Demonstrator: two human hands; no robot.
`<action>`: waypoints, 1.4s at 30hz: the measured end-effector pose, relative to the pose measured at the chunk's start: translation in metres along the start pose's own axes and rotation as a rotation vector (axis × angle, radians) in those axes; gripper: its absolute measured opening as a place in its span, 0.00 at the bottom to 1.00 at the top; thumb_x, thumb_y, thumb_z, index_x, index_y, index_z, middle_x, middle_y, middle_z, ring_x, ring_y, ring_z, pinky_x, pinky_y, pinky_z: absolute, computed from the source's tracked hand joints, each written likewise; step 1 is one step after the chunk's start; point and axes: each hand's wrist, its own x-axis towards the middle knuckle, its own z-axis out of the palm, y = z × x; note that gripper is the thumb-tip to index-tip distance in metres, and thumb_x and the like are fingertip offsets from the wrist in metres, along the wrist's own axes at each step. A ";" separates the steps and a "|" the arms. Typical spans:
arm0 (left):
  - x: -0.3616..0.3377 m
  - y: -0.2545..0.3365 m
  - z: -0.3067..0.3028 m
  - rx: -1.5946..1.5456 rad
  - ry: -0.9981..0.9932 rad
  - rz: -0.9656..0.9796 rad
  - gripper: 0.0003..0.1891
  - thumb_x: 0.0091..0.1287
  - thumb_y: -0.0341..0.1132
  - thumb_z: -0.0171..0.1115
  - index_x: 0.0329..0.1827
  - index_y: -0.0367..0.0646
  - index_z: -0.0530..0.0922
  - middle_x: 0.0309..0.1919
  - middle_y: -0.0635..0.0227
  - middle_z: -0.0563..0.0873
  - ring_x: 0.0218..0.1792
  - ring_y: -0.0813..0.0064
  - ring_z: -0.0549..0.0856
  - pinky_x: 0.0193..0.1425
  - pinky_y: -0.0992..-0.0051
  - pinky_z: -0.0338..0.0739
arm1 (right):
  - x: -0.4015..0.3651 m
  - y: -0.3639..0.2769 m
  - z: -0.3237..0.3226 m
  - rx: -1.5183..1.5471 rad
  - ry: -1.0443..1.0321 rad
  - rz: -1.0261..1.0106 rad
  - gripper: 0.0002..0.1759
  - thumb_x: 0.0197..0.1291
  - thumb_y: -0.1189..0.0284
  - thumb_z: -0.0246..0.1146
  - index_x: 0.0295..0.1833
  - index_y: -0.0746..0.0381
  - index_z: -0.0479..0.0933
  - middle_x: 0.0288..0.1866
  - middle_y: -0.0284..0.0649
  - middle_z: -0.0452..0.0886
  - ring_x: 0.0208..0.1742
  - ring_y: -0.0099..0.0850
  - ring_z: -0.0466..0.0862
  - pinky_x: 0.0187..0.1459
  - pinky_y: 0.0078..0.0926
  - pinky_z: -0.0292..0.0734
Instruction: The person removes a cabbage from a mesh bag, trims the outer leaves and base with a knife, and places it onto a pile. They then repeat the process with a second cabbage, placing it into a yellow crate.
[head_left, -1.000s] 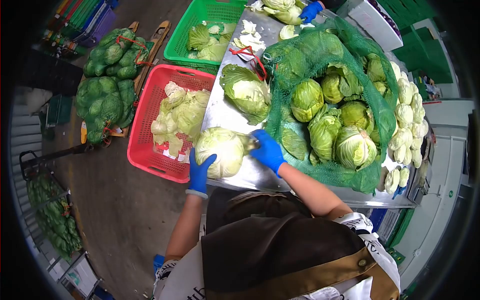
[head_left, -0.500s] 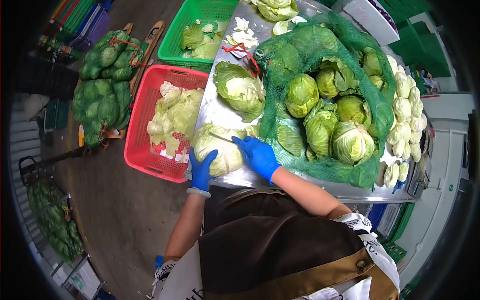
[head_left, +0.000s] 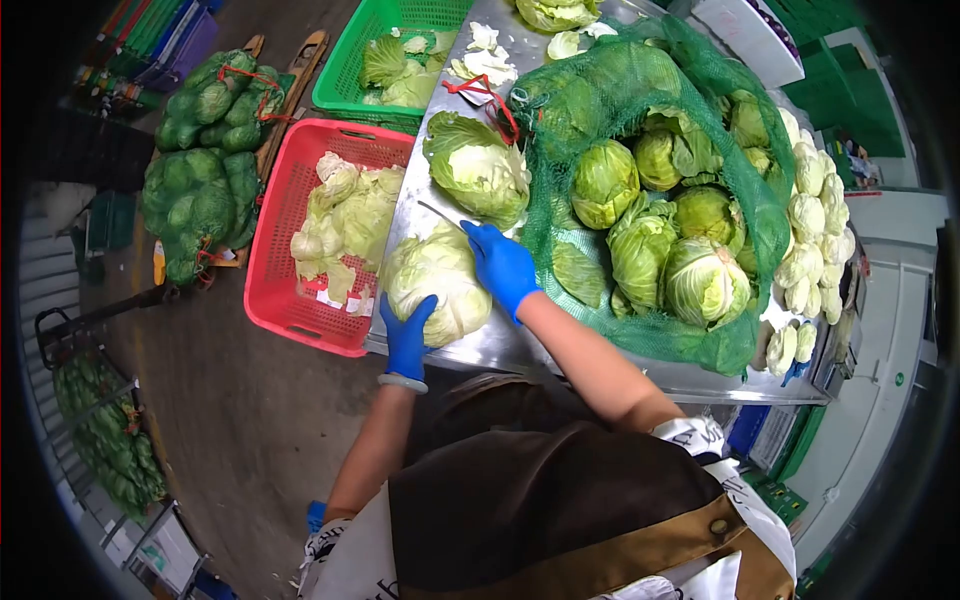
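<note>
A pale, trimmed cabbage (head_left: 437, 285) sits at the near left corner of the metal table (head_left: 480, 345). My left hand (head_left: 408, 335), in a blue glove, grips its near side, with thumb and fingers spread around it. In my blue-gloved right hand (head_left: 503, 268) is a knife (head_left: 437, 213); its thin blade points left, just past the cabbage's far edge. The handle is hidden in my fist. Beyond the blade lies a cut cabbage with a loose green outer leaf (head_left: 478, 172). To the right, a green mesh sack (head_left: 545, 215) holds several whole cabbages (head_left: 605, 185).
A red basket (head_left: 262, 270) with pale leaves stands against the table's left side, a green basket (head_left: 335, 85) with leaves behind it. White trimmed cabbages (head_left: 808, 215) are stacked at the right. Filled net sacks (head_left: 195, 205) rest on a pallet at the far left.
My right hand has moved the knife away from me, from over the cabbage's top to beyond its far edge. The left hand keeps its hold on the cabbage.
</note>
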 end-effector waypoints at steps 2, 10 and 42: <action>-0.012 0.015 0.006 -0.103 0.003 -0.105 0.52 0.53 0.27 0.74 0.76 0.38 0.45 0.66 0.55 0.65 0.64 0.63 0.71 0.62 0.66 0.75 | 0.005 0.000 0.007 0.058 -0.010 -0.036 0.17 0.65 0.65 0.56 0.57 0.54 0.78 0.45 0.43 0.80 0.41 0.44 0.83 0.40 0.42 0.79; -0.015 -0.029 -0.031 0.374 -0.265 0.310 0.56 0.51 0.27 0.75 0.78 0.38 0.42 0.72 0.55 0.58 0.71 0.61 0.61 0.73 0.65 0.61 | 0.055 0.041 0.013 -0.007 -0.066 0.223 0.17 0.57 0.63 0.59 0.50 0.56 0.81 0.49 0.47 0.82 0.49 0.47 0.82 0.51 0.43 0.77; 0.061 0.048 -0.011 0.486 -0.266 -0.052 0.38 0.48 0.36 0.78 0.61 0.35 0.68 0.52 0.56 0.79 0.50 0.65 0.81 0.53 0.69 0.79 | -0.081 0.025 -0.008 0.434 0.065 0.120 0.16 0.64 0.62 0.60 0.53 0.57 0.79 0.40 0.45 0.81 0.42 0.48 0.82 0.42 0.41 0.77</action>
